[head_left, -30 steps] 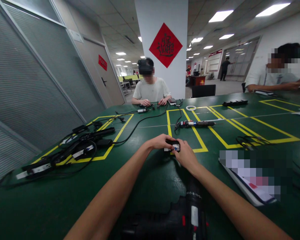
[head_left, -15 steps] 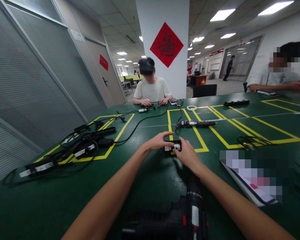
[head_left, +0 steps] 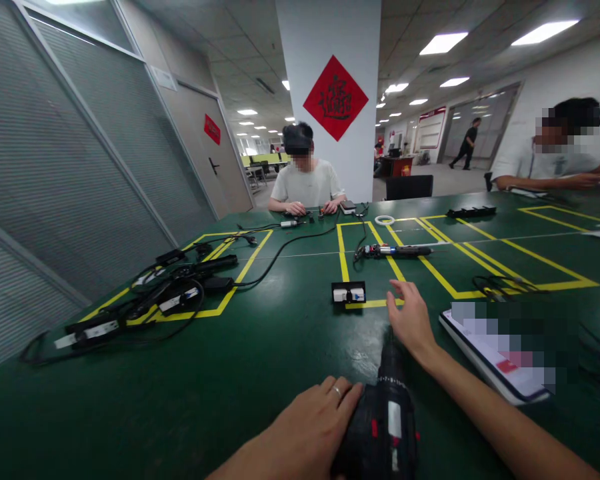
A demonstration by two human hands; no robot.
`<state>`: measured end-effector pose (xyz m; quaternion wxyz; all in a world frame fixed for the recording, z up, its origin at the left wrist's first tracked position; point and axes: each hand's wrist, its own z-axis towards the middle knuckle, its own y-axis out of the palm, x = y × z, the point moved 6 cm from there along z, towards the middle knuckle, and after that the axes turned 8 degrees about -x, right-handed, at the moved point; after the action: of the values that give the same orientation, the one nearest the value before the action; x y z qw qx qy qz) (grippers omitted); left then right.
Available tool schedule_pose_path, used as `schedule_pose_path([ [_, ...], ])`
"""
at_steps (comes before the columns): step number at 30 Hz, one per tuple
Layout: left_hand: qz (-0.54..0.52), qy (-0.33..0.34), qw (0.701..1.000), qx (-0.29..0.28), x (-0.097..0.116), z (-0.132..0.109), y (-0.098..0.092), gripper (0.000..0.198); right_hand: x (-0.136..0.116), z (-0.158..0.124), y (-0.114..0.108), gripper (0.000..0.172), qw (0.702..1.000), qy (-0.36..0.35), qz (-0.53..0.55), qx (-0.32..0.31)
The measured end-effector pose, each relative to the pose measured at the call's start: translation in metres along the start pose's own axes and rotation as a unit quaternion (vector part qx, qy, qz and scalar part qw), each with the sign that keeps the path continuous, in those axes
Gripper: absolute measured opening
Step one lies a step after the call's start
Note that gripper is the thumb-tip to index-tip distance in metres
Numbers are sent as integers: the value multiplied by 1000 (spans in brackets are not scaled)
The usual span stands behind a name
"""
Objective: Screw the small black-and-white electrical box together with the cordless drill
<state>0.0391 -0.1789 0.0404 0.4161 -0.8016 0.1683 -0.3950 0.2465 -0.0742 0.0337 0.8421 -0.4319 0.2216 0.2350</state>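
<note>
Left forearm point(head_left: 265, 451): bare, low, entering at the bottom edge.
Left hand point(head_left: 319, 415): back uppermost, fingers bent over, tips hidden; grip not determinable.
Right forearm point(head_left: 490, 401): bare, extended forward and inward.
Right hand point(head_left: 412, 319): thumb and fingers parted, loosely bent, farther forward than the left.

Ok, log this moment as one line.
left hand: on drill; right hand: open, nothing held, right of small black box; box: on green table, apart from both hands
</note>
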Motion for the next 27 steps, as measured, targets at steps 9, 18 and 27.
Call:
schedule_pose_path([
  [9,26,-76,995,64,-14,9,26,75,10,4,-28,20,994,-11,45,98],
  [18,-354,6,886,300,-46,-62,-72,48,-15,-7,-8,25,995,-61,65,34],
  [27,-653,90,724,203,-95,-58,-46,47,-33,14,50,44,984,-117,57,-119],
])
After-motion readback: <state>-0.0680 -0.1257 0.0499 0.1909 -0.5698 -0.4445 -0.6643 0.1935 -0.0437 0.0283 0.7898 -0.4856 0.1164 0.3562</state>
